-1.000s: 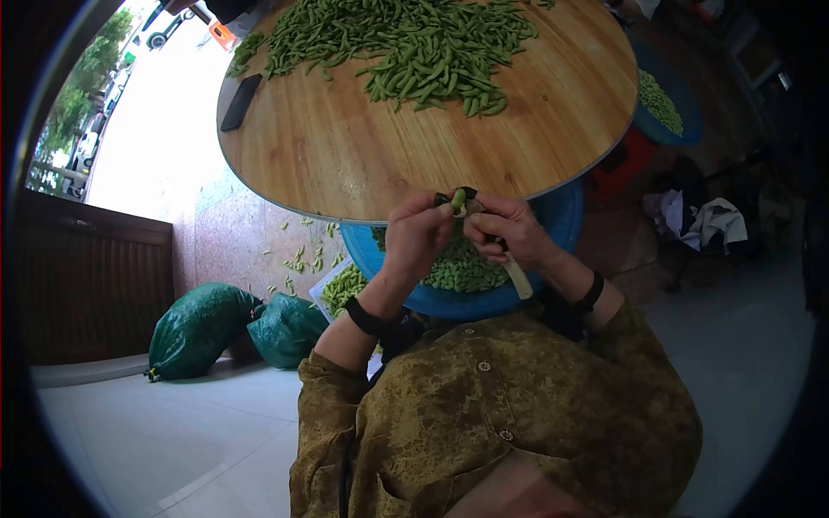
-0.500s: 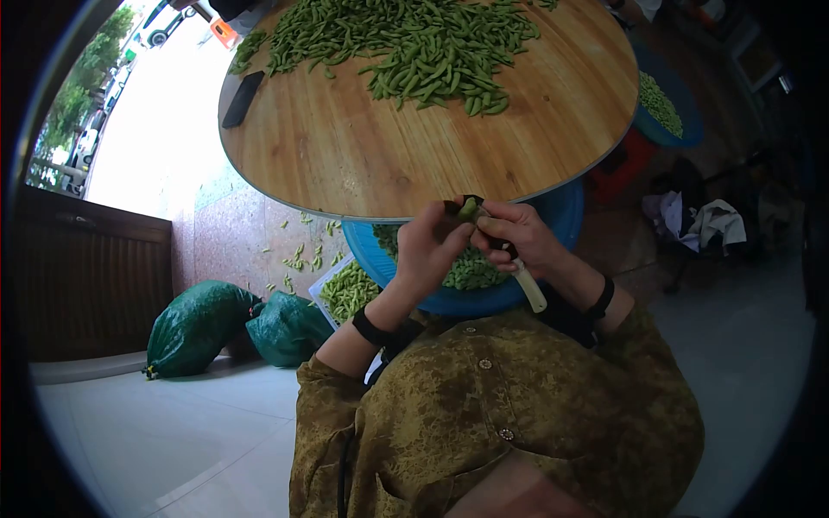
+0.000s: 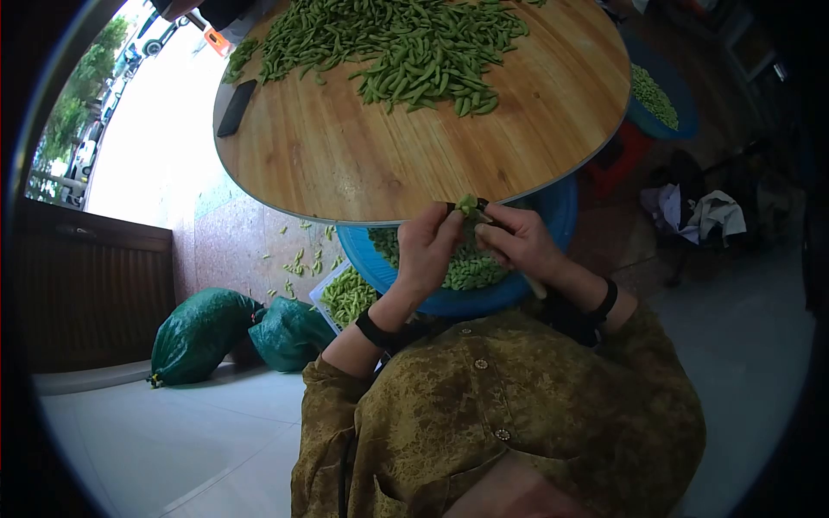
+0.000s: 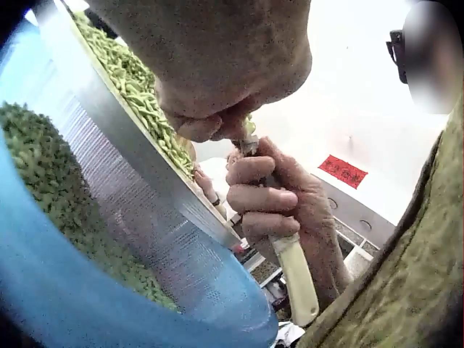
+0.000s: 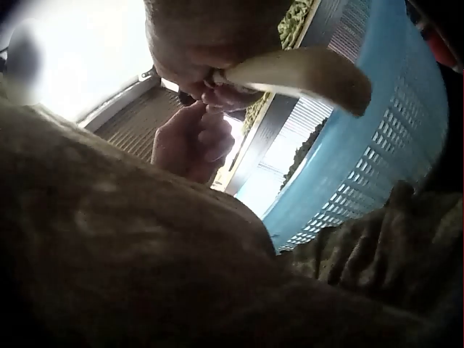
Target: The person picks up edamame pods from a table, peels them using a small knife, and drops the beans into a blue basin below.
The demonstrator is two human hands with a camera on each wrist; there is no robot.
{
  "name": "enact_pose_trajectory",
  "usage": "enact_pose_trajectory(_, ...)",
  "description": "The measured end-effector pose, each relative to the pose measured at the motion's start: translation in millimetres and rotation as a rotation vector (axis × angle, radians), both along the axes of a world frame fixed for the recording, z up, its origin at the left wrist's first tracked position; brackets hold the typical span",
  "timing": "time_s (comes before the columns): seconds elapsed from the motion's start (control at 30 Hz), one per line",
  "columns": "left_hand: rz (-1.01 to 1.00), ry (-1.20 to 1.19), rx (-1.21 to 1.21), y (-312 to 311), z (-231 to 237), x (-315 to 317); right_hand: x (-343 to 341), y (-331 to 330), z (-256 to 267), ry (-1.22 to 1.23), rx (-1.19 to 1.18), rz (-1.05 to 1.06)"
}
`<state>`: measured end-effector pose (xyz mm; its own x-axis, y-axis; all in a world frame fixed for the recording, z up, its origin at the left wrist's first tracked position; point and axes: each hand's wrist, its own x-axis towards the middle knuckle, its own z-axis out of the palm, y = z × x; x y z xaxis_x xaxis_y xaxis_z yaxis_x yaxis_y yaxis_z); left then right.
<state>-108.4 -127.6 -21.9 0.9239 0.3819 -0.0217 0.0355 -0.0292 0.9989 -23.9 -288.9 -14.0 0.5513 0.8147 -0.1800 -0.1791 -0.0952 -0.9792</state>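
Observation:
Between the fingertips of my left hand (image 3: 423, 255), a green bean pod (image 3: 467, 205) is pinched at the near edge of the round table. My right hand (image 3: 528, 246) meets it there, fingers curled round a knife whose cream handle (image 4: 296, 279) sticks out below the fist in the left wrist view. The knife's blade is mostly hidden by the fingers. Dark covers wrap some fingertips of both hands. Beneath them is a blue plastic basket (image 3: 356, 259) holding many shelled green beans (image 3: 475, 271).
Bean pods (image 3: 414, 65) lie heaped on the wooden table (image 3: 345, 164), with a dark flat object (image 3: 236, 108) at its left. A white-rimmed container of pods (image 3: 345, 295), two green sacks (image 3: 203, 337) and scattered pods lie on the left. Another blue basket (image 3: 682, 121) stands at the right.
The hands dipped slightly and the left fingers spread, then both came together again at the pod. The knife handle, plain to see before, is now mostly behind the right hand in the head view.

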Motion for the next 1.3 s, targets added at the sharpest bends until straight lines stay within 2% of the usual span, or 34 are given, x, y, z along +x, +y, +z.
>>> enact_pose_trajectory(0.03, 0.015, -0.015, 0.113, -2, -1, 0, 0, 0, -1, 0.002, 0.0, 0.002)
enact_pose_trajectory(0.07, 0.028, -0.027, 0.225, -3, -1, -1, -1, 1, -2, -0.365, 0.002, -0.086)
enact_pose_trajectory(0.1, 0.026, -0.025, 0.224, -5, -2, -2, -1, 1, -2, -0.733, 0.002, -0.175)
enact_pose_trajectory(0.13, 0.013, -0.026, 0.284, -6, -3, -3, -1, 2, -2, -0.73, 0.0, -0.178)
enact_pose_trajectory(0.2, -0.002, -0.027, 0.343, -10, -3, -6, 0, 6, -2, -1.064, 0.066, -0.288)
enact_pose_trajectory(0.37, -0.069, -0.08, 0.413, -14, 3, -12, -1, 9, -9, -1.08, 0.047, -0.26)
enact_pose_trajectory(0.5, -0.083, -0.062, 0.343, -17, 4, -15, -1, 12, -8, -1.07, 0.03, -0.193)
enact_pose_trajectory(0.63, -0.119, -0.082, 0.427, -15, 0, -20, -2, 14, -14, -1.087, -0.05, -0.191)
enact_pose_trajectory(0.7, -0.123, -0.128, 0.471, -8, 8, -23, 0, 14, -4, -0.986, -0.019, -0.124)
enact_pose_trajectory(0.77, -0.125, 0.016, 0.551, 10, 26, -44, 4, 7, -7, -1.03, -0.083, -0.056)
enact_pose_trajectory(0.83, -0.102, 0.136, 0.758, 36, 46, -74, 8, 0, -11, -1.084, -0.146, 0.0)
enact_pose_trajectory(0.87, -0.172, 0.213, 0.982, 58, 45, -88, 6, -5, -12, -1.067, -0.076, 0.046)
enact_pose_trajectory(0.93, -0.188, 0.387, 1.269, 83, 49, -105, 4, -10, -18, -1.052, 0.005, 0.077)
enact_pose_trajectory(0.97, -0.182, 0.381, 1.281, 95, 42, -101, 6, -12, -21, -1.03, -0.124, 0.125)
enact_pose_trajectory(1.0, -0.179, 0.374, 1.291, 101, 43, -92, 8, -11, -23, -1.003, -0.255, 0.171)
enact_pose_trajectory(1.03, -0.228, 0.29, 1.199, 106, 44, -75, 9, -9, -20, -1.002, -0.253, 0.159)
enact_pose_trajectory(1.1, -0.292, 0.087, 1.088, 105, 49, -17, 10, -5, -12, -0.832, -0.139, 0.11)
enact_pose_trajectory(1.13, -0.309, -0.037, 1.072, 105, 46, 17, 12, -4, -12, -0.833, -0.143, 0.101)
enact_pose_trajectory(1.23, -0.297, -0.197, 1.116, 94, 31, 118, 17, -4, -17, -0.779, -0.077, 0.086)
enact_pose_trajectory(1.27, -0.273, -0.264, 1.094, 84, 27, 144, 15, -3, -18, -0.802, 0.01, 0.051)
enact_pose_trajectory(1.3, -0.321, -0.228, 1.064, 75, 24, 165, 14, -4, -18, -0.823, 0.098, 0.017)
